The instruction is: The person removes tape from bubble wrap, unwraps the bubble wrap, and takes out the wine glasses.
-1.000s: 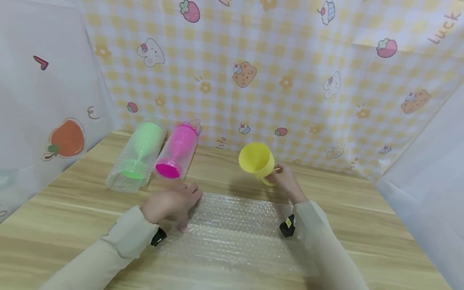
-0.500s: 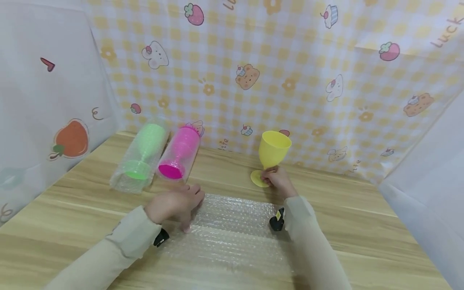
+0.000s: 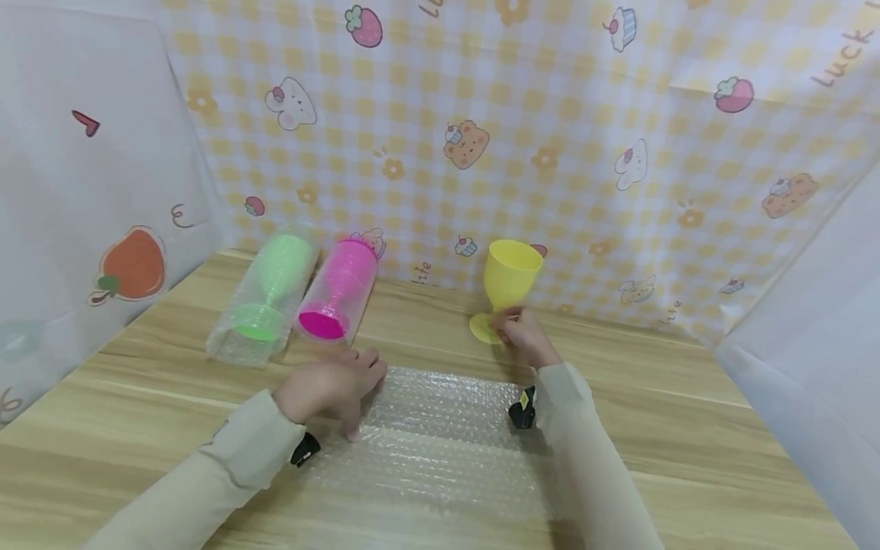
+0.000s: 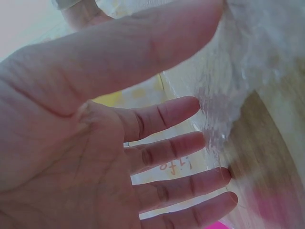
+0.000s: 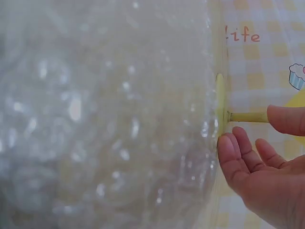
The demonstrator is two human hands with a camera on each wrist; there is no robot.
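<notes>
Beyond the bubble wrap [image 3: 440, 409], the right hand [image 3: 528, 338] grips a yellow cup [image 3: 510, 275]; the left hand [image 3: 333, 386], unclenched, touches the wrap's left end.

Left hand [image 3: 328, 388] spread, right hand [image 3: 528, 336] pinching

There is one yellow cup [image 3: 512, 271], one pink cup [image 3: 344, 275] and one green cup [image 3: 283, 260]. That makes three cups. Two have bubble wrap [image 3: 440, 405] round them, and one is bare. More of the wrap lies flat, but I can't tell if it is one piece or two. One left hand [image 3: 326, 389] and one right hand [image 3: 525, 334] make two hands. I count two sleeves [image 3: 199, 481], two little black things [image 3: 305, 449] by the wrists, and one counter [image 3: 687, 428].
</notes>
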